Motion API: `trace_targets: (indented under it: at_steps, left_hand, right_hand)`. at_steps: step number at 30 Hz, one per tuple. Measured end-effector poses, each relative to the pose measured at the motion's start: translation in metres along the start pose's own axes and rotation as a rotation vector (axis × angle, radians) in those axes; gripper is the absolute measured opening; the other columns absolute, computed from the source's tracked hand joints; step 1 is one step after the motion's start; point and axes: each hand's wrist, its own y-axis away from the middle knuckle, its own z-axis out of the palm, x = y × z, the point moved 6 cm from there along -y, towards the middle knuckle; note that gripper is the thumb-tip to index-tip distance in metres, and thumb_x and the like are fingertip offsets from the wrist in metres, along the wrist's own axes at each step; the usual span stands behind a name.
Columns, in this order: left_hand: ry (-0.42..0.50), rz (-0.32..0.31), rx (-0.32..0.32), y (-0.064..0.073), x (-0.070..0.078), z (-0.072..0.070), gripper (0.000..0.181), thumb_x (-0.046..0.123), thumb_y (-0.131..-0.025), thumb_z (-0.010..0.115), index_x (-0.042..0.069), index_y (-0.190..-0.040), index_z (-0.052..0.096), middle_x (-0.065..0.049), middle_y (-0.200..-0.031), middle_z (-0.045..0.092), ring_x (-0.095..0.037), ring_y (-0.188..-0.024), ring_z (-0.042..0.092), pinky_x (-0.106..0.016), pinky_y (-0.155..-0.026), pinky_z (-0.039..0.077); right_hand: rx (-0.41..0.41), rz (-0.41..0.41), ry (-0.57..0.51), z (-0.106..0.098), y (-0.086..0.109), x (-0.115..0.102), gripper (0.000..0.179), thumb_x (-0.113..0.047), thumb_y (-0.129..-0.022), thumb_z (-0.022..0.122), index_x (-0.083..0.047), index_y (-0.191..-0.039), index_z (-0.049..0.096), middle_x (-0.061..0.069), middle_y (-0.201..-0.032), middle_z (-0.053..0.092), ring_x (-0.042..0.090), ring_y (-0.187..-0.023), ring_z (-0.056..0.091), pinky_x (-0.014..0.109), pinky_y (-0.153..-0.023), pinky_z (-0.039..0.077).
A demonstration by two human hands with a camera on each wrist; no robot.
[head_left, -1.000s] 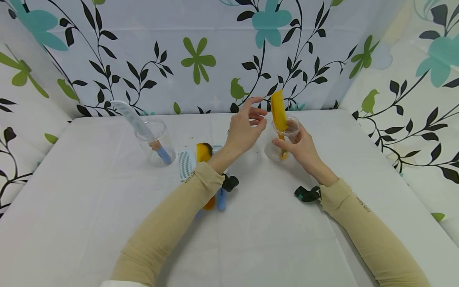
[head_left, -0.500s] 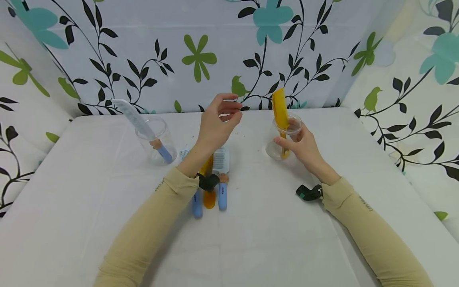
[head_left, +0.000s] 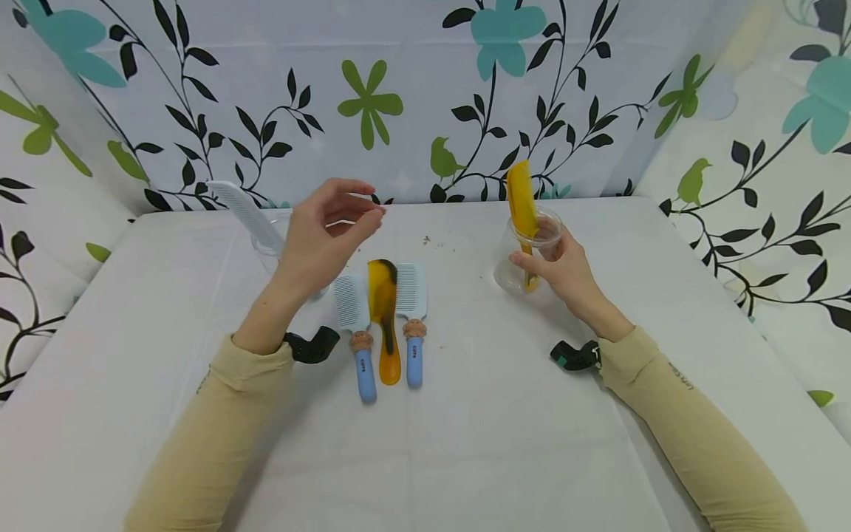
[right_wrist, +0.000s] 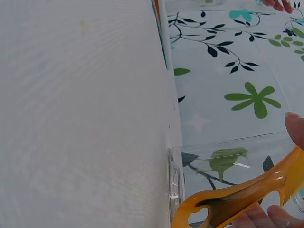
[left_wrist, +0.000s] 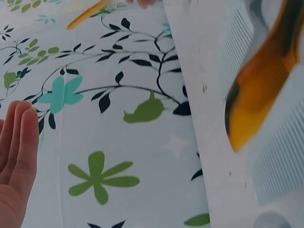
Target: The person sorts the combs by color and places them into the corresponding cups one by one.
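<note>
My right hand [head_left: 572,277] grips a clear plastic cup [head_left: 547,230] at the right of the table. A yellow comb [head_left: 521,196] stands in that cup, teeth end up; its amber handle [right_wrist: 232,199] shows through the cup wall in the right wrist view. My left hand [head_left: 326,236] hovers above the table with nothing in it, fingers relaxed [left_wrist: 21,147]. Just behind it, a second clear cup [head_left: 266,255] holds a light blue comb [head_left: 246,214]; the hand hides much of this cup and the comb's handle.
Between the hands lie an amber-and-black comb [head_left: 383,295] and two light blue combs, one on the left [head_left: 352,303] and one on the right [head_left: 411,292], side by side on the white-covered table [head_left: 465,443]. A patterned cloth [head_left: 412,89] hangs behind.
My left hand has moved left, away from the right cup and past the combs on the table, towards the left cup. The right hand keeps its hold on its cup.
</note>
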Motion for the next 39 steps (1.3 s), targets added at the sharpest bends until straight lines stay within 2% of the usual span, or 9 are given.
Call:
trace_targets:
  at_steps: [7, 16, 21, 24, 27, 30, 33, 36, 39]
  left_hand:
    - [-0.008, 0.011, 0.108, 0.009, 0.01, -0.06, 0.01, 0.01, -0.095, 0.066, 0.003, -0.1, 0.069, 0.008, -0.082, 0.073, -0.009, -0.07, 0.07, -0.017, -0.072, 0.058]
    - [0.137, 0.006, 0.289, 0.014, 0.014, -0.116, 0.015, 0.008, -0.091, 0.071, -0.006, -0.088, 0.068, -0.002, -0.072, 0.07, -0.013, -0.061, 0.066, -0.016, -0.066, 0.057]
    - [0.023, -0.175, 0.501, 0.022, 0.004, -0.15, 0.028, 0.02, -0.092, 0.072, 0.001, -0.071, 0.069, 0.0, -0.057, 0.061, -0.01, -0.044, 0.056, -0.013, -0.049, 0.051]
    - [0.015, -0.298, 0.533, 0.027, -0.008, -0.167, 0.03, 0.025, -0.095, 0.069, 0.008, -0.071, 0.072, 0.003, -0.058, 0.061, -0.009, -0.042, 0.055, -0.013, -0.046, 0.05]
    - [0.001, -0.397, 0.437, 0.029, -0.027, -0.176, 0.025, 0.028, -0.097, 0.065, 0.015, -0.078, 0.074, 0.008, -0.062, 0.065, -0.007, -0.048, 0.061, -0.014, -0.051, 0.053]
    - [-0.064, -0.471, 0.256, 0.031, -0.053, -0.176, 0.017, 0.03, -0.1, 0.06, 0.02, -0.092, 0.071, 0.017, -0.072, 0.069, -0.002, -0.061, 0.067, -0.012, -0.06, 0.056]
    - [-0.183, -0.484, 0.05, 0.031, -0.077, -0.17, 0.018, 0.027, -0.102, 0.056, 0.021, -0.117, 0.062, 0.024, -0.097, 0.066, 0.006, -0.084, 0.066, -0.008, -0.074, 0.053]
    - [-0.234, -0.469, -0.134, 0.031, -0.095, -0.159, 0.044, 0.023, -0.102, 0.057, 0.019, -0.143, 0.043, 0.01, -0.129, 0.057, 0.003, -0.109, 0.058, -0.005, -0.082, 0.046]
    - [-0.22, -0.478, -0.278, 0.033, -0.105, -0.148, 0.065, 0.016, -0.099, 0.061, 0.021, -0.153, 0.026, -0.007, -0.151, 0.038, -0.015, -0.133, 0.047, -0.007, -0.083, 0.045]
  right_hand:
    - [-0.004, 0.0, -0.005, -0.002, 0.001, -0.002, 0.068, -0.024, -0.091, 0.073, -0.014, -0.149, 0.037, 0.009, -0.149, 0.046, 0.023, -0.149, 0.032, 0.046, -0.125, 0.022]
    - [-0.005, 0.002, -0.009, -0.001, 0.001, 0.0, 0.07, -0.024, -0.091, 0.073, -0.014, -0.15, 0.037, 0.01, -0.15, 0.046, 0.024, -0.149, 0.032, 0.048, -0.125, 0.021]
    - [-0.007, 0.002, -0.003, 0.0, 0.0, 0.0, 0.069, -0.023, -0.092, 0.073, -0.014, -0.15, 0.037, 0.01, -0.15, 0.046, 0.024, -0.149, 0.032, 0.049, -0.124, 0.021]
    - [-0.006, -0.001, -0.003, 0.0, 0.0, 0.0, 0.069, -0.023, -0.092, 0.073, -0.014, -0.149, 0.037, 0.01, -0.149, 0.046, 0.024, -0.149, 0.032, 0.048, -0.124, 0.022]
    - [-0.005, -0.001, -0.001, 0.0, 0.0, -0.001, 0.068, -0.024, -0.092, 0.073, -0.014, -0.149, 0.037, 0.01, -0.149, 0.046, 0.024, -0.149, 0.032, 0.048, -0.124, 0.022]
    - [-0.004, 0.005, 0.005, 0.0, 0.0, -0.001, 0.069, -0.024, -0.092, 0.073, -0.014, -0.149, 0.037, 0.01, -0.15, 0.046, 0.025, -0.149, 0.032, 0.048, -0.124, 0.022]
    - [-0.003, 0.01, 0.006, 0.0, 0.0, 0.001, 0.069, -0.024, -0.092, 0.073, -0.014, -0.149, 0.037, 0.01, -0.15, 0.046, 0.024, -0.149, 0.032, 0.048, -0.124, 0.022]
    - [-0.004, 0.01, 0.005, 0.0, 0.0, 0.001, 0.068, -0.024, -0.092, 0.073, -0.014, -0.149, 0.037, 0.01, -0.149, 0.047, 0.024, -0.149, 0.032, 0.048, -0.124, 0.022]
    - [-0.005, 0.005, 0.004, 0.0, 0.0, 0.001, 0.068, -0.024, -0.092, 0.073, -0.014, -0.149, 0.037, 0.01, -0.149, 0.047, 0.024, -0.149, 0.033, 0.049, -0.124, 0.022]
